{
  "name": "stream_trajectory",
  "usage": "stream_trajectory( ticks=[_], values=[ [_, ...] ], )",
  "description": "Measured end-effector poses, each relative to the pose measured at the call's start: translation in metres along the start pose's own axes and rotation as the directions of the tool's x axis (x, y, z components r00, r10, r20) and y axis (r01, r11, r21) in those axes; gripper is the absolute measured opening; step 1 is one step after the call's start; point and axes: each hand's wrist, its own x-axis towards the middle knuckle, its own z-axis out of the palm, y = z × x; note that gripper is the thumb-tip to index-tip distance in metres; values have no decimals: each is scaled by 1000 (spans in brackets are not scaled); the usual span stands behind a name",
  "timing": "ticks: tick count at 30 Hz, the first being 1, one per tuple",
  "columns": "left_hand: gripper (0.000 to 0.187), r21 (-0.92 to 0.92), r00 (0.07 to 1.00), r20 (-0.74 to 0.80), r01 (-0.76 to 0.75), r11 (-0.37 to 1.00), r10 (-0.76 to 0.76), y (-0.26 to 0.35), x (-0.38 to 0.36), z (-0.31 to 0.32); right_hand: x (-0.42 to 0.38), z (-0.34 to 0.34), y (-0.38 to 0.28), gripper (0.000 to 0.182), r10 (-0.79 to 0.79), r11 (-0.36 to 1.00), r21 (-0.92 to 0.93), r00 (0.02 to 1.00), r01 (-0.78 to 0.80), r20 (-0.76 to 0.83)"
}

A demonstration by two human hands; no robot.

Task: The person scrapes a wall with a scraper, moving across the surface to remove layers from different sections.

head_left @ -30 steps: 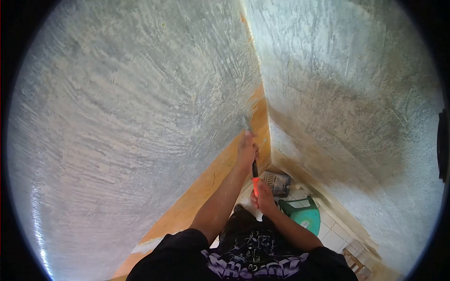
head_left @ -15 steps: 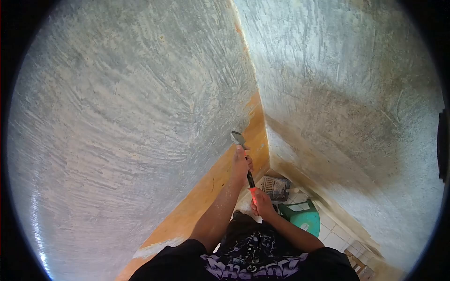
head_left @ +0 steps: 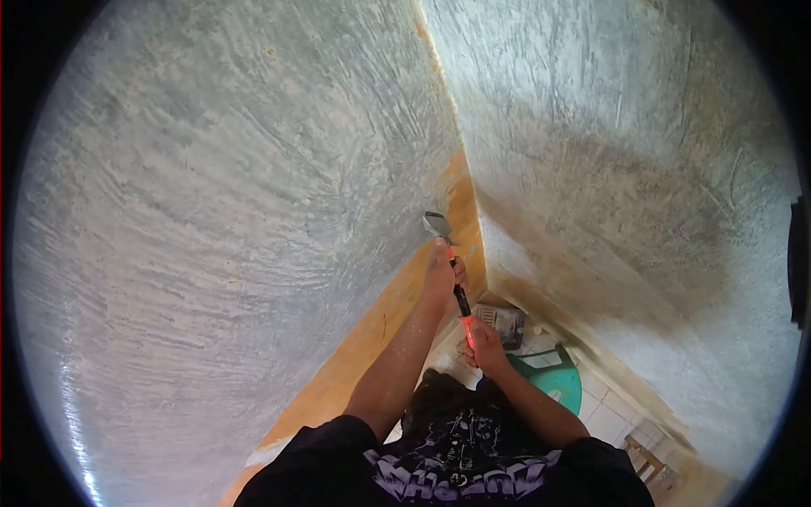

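A long-handled scraper point(head_left: 438, 226) with a black and red handle slants up toward the left wall point(head_left: 253, 237). Its broad metal blade lies over the border between grey, scraped plaster and a strip of orange paint point(head_left: 372, 321). Just below the blade, my left hand point(head_left: 440, 272) is wrapped round the upper handle, thumb pointing up toward the head. Lower down, my right hand point(head_left: 485, 346) grips the red end of the handle in front of my body.
The right wall point(head_left: 608, 194) meets the left one in a corner close to the blade. Below stand a green plastic stool point(head_left: 564, 386) and a dirty, ribbed paint tray point(head_left: 504, 325) on white floor tiles point(head_left: 604, 422). A wooden piece point(head_left: 646, 460) lies lower right.
The scraper and both hands have moved up and slightly right along the left wall, toward the corner. The grip of both hands stays the same.
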Motion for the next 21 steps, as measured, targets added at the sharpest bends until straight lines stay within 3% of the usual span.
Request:
stream_trajectory(
  ticks=[12, 17, 21],
  values=[
    [48, 19, 998, 48, -51, 999, 50, -4, -10, -9, -3, -7, 6, 42, -12, 999, -37, 1000, 12, 5],
    [45, 23, 993, 69, -95, 995, 93, 0, 1, 0, 13, -15, 6, 41, -98, 991, -96, 995, 99, 10],
    [42, -2, 996, 28, -80, 997, 80, -6, 0, -4, 9, -21, 7, 40, -89, 984, -153, 996, 91, 18]
  ],
)
